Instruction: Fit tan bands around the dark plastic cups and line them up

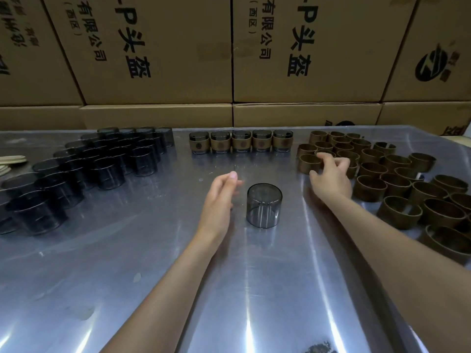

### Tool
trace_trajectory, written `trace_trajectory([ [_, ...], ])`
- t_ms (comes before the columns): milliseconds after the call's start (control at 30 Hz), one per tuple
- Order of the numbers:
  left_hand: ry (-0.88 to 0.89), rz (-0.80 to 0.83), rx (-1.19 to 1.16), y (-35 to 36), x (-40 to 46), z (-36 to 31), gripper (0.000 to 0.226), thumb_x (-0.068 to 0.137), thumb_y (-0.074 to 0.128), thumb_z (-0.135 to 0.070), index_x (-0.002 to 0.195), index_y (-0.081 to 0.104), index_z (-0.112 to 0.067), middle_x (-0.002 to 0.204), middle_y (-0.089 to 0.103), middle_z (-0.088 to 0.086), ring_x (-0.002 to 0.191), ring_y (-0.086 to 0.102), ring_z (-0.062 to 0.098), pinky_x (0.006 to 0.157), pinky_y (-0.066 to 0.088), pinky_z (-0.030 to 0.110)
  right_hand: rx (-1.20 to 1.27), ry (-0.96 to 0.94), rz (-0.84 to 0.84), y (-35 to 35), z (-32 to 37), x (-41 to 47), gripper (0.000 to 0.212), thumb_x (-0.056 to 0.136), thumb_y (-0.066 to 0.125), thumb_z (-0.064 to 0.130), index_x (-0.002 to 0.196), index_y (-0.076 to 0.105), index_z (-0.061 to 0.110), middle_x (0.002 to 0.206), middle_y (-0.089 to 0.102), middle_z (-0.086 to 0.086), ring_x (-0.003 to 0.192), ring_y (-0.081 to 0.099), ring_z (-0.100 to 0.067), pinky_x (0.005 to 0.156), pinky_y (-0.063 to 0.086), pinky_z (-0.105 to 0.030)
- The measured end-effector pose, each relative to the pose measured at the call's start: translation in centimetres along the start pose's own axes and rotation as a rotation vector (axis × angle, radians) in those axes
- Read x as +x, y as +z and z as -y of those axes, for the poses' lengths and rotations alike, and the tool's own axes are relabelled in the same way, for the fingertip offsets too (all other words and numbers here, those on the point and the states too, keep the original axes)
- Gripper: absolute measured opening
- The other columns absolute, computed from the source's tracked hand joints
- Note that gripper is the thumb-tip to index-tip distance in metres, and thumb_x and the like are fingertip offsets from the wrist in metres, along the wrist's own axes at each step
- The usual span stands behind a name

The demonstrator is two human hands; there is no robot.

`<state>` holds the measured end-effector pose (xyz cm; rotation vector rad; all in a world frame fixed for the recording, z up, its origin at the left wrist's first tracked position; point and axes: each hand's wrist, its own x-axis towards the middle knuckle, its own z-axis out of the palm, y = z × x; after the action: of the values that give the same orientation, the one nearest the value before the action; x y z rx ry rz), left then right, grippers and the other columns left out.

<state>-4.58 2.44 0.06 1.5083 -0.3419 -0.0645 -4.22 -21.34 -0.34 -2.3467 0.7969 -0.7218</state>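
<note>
One dark see-through cup [264, 205] stands upside down and alone in the middle of the steel table [127, 263]. My left hand [221, 197] hovers just left of it, fingers relaxed, holding nothing. My right hand [331, 175] reaches over the near-left edge of the tan bands [397, 179], fingers curled above one band [309, 163]; whether it grips that band is unclear. Several banded cups [240, 141] stand in a row at the back. Many bare dark cups [96, 164] fill the left side.
Stacked cardboard boxes [305, 59] form a wall right behind the table. Some pale flat sticks [11, 160] lie at the far left edge. A dark object [319, 349] shows at the table's near edge.
</note>
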Motion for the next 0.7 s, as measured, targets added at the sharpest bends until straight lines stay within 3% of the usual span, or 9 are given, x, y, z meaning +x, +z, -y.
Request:
trace_trajectory([
  [167, 0.003, -0.005, -0.023, 0.1, 0.3, 0.3, 0.022, 0.1, 0.041, -0.041, 0.096, 0.059, -0.03, 0.109, 0.066, -0.009, 0.106, 0.058, 0.009, 0.086, 0.042, 0.025, -0.157, 0.057, 0.049, 0.4, 0.5, 1.5, 0.042, 0.094, 0.06, 0.031, 0.134, 0.048, 0.025, 0.136, 0.029, -0.01, 0.105, 0.055, -0.03, 0.085, 0.049, -0.042],
  [233, 0.001, -0.003, -0.029, 0.1, 0.3, 0.3, 0.023, 0.1, 0.04, -0.041, 0.096, 0.059, -0.03, 0.11, 0.065, -0.009, 0.106, 0.058, 0.008, 0.084, 0.042, 0.023, -0.113, 0.086, 0.037, 0.4, 0.9, 1.1, 0.032, 0.093, 0.062, 0.032, 0.123, 0.056, 0.023, 0.134, 0.031, -0.008, 0.108, 0.054, -0.029, 0.082, 0.047, -0.04],
  [333, -0.002, -0.003, -0.034, 0.2, 0.2, 0.2, 0.022, 0.1, 0.041, -0.041, 0.095, 0.06, -0.029, 0.109, 0.065, -0.009, 0.105, 0.058, 0.008, 0.082, 0.042, 0.023, 0.164, 0.113, -0.029, 0.6, 1.4, -0.6, 0.022, 0.09, 0.065, 0.034, 0.107, 0.063, 0.02, 0.131, 0.035, -0.006, 0.107, 0.051, -0.022, 0.076, 0.04, -0.032],
  [433, 0.031, -0.025, -0.03, 0.3, 0.0, 0.1, 0.021, 0.099, 0.044, -0.037, 0.092, 0.062, -0.027, 0.102, 0.065, -0.012, 0.103, 0.058, 0.006, 0.085, 0.042, 0.022, 0.431, 0.104, -0.053, 0.2, 2.4, -2.6, 0.024, 0.09, 0.066, 0.03, 0.108, 0.066, 0.014, 0.131, 0.036, -0.005, 0.103, 0.042, -0.013, 0.083, 0.035, -0.025],
  [533, 0.122, -0.044, 0.001, 0.4, -0.3, -0.1, 0.02, 0.099, 0.047, -0.03, 0.089, 0.064, -0.025, 0.092, 0.065, -0.014, 0.092, 0.059, 0.001, 0.076, 0.042, 0.011, 0.669, 0.124, -0.038, -1.2, 3.6, -4.8, 0.012, 0.093, 0.062, 0.03, 0.093, 0.063, 0.018, 0.12, 0.051, -0.006, 0.098, 0.049, -0.018, 0.088, 0.044, -0.033],
  [633, 0.19, -0.01, 0.051, 0.5, -0.5, -0.2, 0.02, 0.099, 0.049, -0.024, 0.087, 0.065, -0.023, 0.088, 0.066, -0.013, 0.084, 0.059, -0.005, 0.072, 0.041, 0.004, 0.747, -0.055, 0.004, -2.6, 4.8, -7.8, 0.021, 0.095, 0.057, 0.028, 0.077, 0.052, 0.02, 0.081, 0.059, -0.001, 0.079, 0.055, -0.014, 0.072, 0.045, -0.027],
  [700, 0.192, 0.019, 0.069, 0.6, -0.6, -0.3, 0.019, 0.1, 0.048, -0.024, 0.092, 0.066, -0.024, 0.093, 0.067, -0.013, 0.092, 0.061, -0.002, 0.076, 0.041, 0.005, 0.728, -0.237, 0.015, -2.9, 5.3, -9.8, 0.025, 0.095, 0.058, 0.026, 0.073, 0.047, 0.023, 0.08, 0.055, -0.003, 0.077, 0.052, -0.006, 0.069, 0.041, -0.016],
])
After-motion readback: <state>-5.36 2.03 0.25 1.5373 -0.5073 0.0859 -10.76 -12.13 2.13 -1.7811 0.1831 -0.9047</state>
